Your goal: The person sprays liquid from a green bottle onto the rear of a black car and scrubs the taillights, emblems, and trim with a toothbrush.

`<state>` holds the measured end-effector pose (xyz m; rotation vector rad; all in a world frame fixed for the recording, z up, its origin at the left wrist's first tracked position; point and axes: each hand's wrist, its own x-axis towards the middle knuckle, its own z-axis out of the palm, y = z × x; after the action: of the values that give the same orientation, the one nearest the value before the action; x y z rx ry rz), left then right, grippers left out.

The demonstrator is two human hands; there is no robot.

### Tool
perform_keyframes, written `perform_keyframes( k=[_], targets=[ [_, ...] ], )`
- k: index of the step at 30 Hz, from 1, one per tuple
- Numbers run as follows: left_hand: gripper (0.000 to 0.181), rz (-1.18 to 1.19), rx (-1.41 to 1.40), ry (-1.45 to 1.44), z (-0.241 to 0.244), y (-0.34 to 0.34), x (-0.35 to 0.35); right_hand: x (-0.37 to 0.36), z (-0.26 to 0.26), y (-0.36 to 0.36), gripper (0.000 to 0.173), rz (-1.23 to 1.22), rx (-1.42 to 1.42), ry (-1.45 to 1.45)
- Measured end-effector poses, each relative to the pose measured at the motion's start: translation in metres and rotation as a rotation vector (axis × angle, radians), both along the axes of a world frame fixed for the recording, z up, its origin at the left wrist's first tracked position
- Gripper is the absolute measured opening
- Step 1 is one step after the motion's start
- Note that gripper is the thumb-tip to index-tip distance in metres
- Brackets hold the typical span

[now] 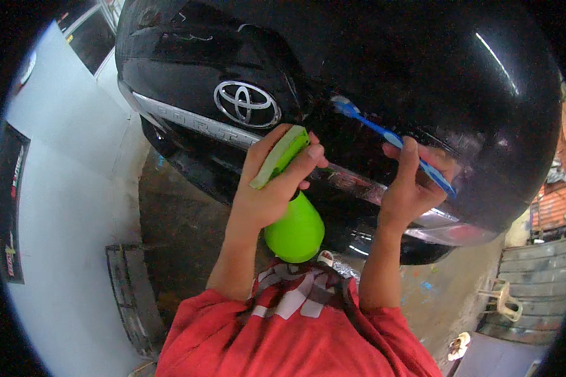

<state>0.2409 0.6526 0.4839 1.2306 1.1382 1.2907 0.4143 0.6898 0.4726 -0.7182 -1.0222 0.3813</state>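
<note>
My left hand [266, 202] is wrapped around the neck of a lime-green spray bottle [295, 231], its pale-topped spray head [283, 155] showing above the fingers. A blue toothbrush [372, 126] is pinched in my right hand [412, 188]. The toothbrush's bristled head [343, 104] is at the black body panel, to the right of a chrome Toyota emblem [247, 104]; whether it touches the paint I cannot tell. Both hands are in front of a black Toyota vehicle [382, 56]. A chrome trim strip [193, 123] with raised letters runs below the emblem, partly hidden by my left hand.
A pale wall [70, 188] with a dark banner [12, 202] stands at left, above a dark slatted object [132, 292]. A plastic chair [504, 300] is at right by a corrugated metal sheet [537, 278]. The floor [434, 287] looks wet.
</note>
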Motion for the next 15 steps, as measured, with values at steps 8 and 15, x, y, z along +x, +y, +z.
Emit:
perform_keyframes(
  k=[8,15],
  targets=[
    [0.031,-0.048,-0.039,0.001,-0.004,-0.001,0.002,-0.013,0.005,0.010,0.016,0.017,0.037,0.027],
    [0.031,-0.087,-0.047,-0.030,-0.008,0.000,0.009,-0.028,0.010,0.017,0.017,0.011,0.051,0.020]
  ],
)
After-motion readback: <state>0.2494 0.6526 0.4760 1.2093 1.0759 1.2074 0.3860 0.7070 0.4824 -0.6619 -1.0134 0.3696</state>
